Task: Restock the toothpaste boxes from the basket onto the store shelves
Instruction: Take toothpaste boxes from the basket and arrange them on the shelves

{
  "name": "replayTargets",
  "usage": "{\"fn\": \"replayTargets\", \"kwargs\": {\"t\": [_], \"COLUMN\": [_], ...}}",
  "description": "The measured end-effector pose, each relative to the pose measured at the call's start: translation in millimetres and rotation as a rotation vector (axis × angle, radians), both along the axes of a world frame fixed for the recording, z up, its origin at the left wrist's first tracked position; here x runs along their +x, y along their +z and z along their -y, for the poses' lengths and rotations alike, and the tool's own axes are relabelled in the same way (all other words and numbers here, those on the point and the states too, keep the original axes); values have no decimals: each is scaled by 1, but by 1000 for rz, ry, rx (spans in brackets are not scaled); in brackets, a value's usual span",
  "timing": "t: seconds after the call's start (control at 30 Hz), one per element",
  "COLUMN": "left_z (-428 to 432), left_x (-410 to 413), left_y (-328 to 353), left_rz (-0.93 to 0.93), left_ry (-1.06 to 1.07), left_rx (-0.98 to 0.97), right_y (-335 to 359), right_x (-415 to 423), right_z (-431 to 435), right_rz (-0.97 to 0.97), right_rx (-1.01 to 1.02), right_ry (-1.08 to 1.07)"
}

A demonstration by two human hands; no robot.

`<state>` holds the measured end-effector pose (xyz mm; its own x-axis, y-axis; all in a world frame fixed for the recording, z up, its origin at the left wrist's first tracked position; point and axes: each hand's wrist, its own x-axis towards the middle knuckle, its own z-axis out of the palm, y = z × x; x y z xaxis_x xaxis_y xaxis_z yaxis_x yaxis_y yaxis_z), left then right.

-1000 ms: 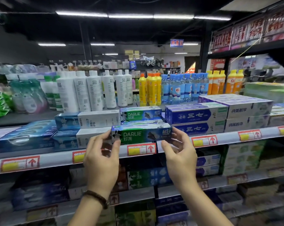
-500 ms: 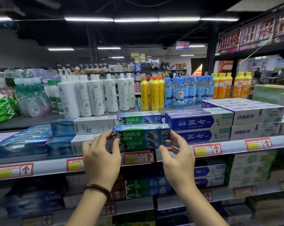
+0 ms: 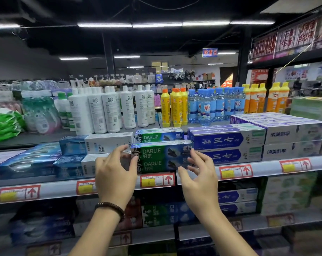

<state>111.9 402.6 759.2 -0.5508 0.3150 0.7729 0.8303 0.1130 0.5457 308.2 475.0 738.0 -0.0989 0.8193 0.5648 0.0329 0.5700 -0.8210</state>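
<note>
Darlie box (image 3: 162, 151) stacked between both open hands.

2 Darlie boxes (image 3: 162, 157) stacked at shelf (image 3: 263, 168) front, 1 more behind; hands at each end; bottles (image 3: 108, 109) further back.

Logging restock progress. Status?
Left hand, right hand open at box ends, grip unclear. Green Darlie box stacked on another. Nothing in the way.
</note>
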Motion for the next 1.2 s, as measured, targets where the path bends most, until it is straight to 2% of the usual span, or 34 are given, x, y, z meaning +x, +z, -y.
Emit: {"fn": "replayTargets", "kwargs": {"t": [0.1,0.23,0.33,0.5,0.67,1.2], "left_z": [1,3,3,-1,-9,-30], "left_x": [-4,-2,8,11,11,16], "left_y": [2,-3,-9,-6,-4,7], "left_rz": [-81,-492,-631,-634,-621,-581], "left_ry": [0,-2,-31,-17,11,13], "left_rx": [7,-39,-83,-285,-370,-534], "right_y": [-3,-13,-17,-15,-5,18], "right_x": [1,-5,-11,-18,-20,-36], "right_z": [3,7,7,3,-5,-21], "right_rz": [130,342,498,698,854,1066], "right_rx": [79,332,398,416,395,418], "right_ry": [-62,-186,-231,-271,-229,-241]}}
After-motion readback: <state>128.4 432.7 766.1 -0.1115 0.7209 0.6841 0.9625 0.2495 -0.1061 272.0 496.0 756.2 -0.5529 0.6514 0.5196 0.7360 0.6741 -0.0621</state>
